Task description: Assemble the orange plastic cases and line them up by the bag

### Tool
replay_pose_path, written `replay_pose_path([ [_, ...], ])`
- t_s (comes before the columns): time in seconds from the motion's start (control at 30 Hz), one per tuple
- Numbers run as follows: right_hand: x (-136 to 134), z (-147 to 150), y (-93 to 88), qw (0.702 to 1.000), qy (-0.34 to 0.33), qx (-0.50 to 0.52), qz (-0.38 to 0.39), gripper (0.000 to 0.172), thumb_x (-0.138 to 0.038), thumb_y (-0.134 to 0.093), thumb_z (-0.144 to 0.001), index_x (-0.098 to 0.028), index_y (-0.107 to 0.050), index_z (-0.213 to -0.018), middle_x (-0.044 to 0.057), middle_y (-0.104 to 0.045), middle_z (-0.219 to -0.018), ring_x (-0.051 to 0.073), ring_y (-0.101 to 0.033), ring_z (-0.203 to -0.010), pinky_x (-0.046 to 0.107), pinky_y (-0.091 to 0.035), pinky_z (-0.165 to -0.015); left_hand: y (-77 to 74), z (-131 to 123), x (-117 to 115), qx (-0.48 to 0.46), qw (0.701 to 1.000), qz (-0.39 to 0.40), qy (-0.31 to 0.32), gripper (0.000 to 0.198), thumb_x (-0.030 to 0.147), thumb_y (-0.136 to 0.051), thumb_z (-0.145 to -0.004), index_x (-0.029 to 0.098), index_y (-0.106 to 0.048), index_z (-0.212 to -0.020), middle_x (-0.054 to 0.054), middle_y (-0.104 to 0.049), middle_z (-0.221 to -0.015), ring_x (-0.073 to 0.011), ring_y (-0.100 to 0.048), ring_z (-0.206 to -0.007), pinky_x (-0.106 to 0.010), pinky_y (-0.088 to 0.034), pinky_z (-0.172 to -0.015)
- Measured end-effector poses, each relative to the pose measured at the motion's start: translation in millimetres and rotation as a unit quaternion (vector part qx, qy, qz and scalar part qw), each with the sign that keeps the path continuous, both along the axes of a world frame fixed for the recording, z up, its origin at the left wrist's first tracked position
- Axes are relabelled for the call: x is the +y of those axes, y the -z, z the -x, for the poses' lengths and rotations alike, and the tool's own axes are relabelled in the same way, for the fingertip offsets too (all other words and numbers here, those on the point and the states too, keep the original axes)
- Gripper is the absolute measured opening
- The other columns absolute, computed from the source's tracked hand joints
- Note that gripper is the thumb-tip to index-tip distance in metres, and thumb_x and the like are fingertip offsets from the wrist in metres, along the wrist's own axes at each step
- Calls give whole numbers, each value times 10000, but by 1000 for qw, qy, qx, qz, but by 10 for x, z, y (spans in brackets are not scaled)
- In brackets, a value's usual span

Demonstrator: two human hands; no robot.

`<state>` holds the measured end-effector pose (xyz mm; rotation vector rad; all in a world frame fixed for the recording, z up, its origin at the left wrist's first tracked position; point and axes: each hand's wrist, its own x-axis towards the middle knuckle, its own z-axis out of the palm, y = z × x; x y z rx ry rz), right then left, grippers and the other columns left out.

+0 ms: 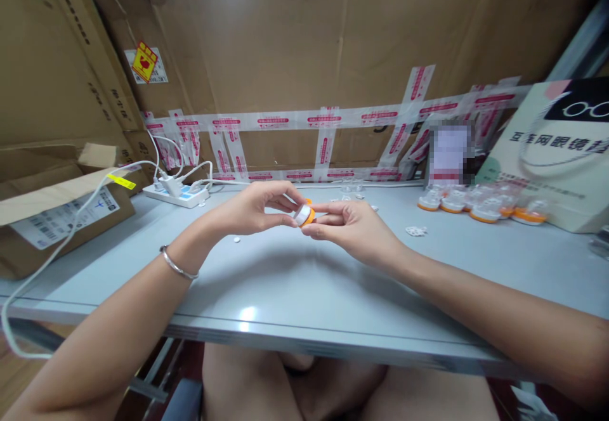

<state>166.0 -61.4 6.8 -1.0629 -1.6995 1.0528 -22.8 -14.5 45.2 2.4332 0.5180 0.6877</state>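
Above the middle of the table, both hands grip one small round white piece with an orange rim (pixel 304 215). My left hand (pixel 259 208) pinches its white side between thumb and fingers. From the other side, my right hand (pixel 354 224) has thumb and fingers closed on the orange rim. The piece is tilted, and the fingertips partly cover it. Its exact kind I cannot make out. Just beyond the hands, small clear parts (pixel 352 185) lie on the table, and a small white disc (pixel 236 239) rests below my left hand.
Several clear domed pieces with orange bases (pixel 485 210) stand at the right, before a paper bag (pixel 547 155) and a partly blurred phone-like screen (pixel 450 153). White flat pieces (pixel 416 231) lie nearer. At left are a power strip (pixel 176 194), a trailing cable and an open carton (pixel 71 212).
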Motion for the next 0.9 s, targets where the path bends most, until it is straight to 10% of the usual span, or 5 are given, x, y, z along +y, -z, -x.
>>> replay_pose_path([
  [0.9,67,30,125,1000,12,-7,-7,419,-237,-616,-700,-184,-571,-1113,40,-704,-820,189,-643,-799,313,-481,-739,89,-49,-11,75,977,-192,-60,185,195,-606,-733,151,-565,-908,-34,-625,-863,-123,-577,-790,-256,-468,-726],
])
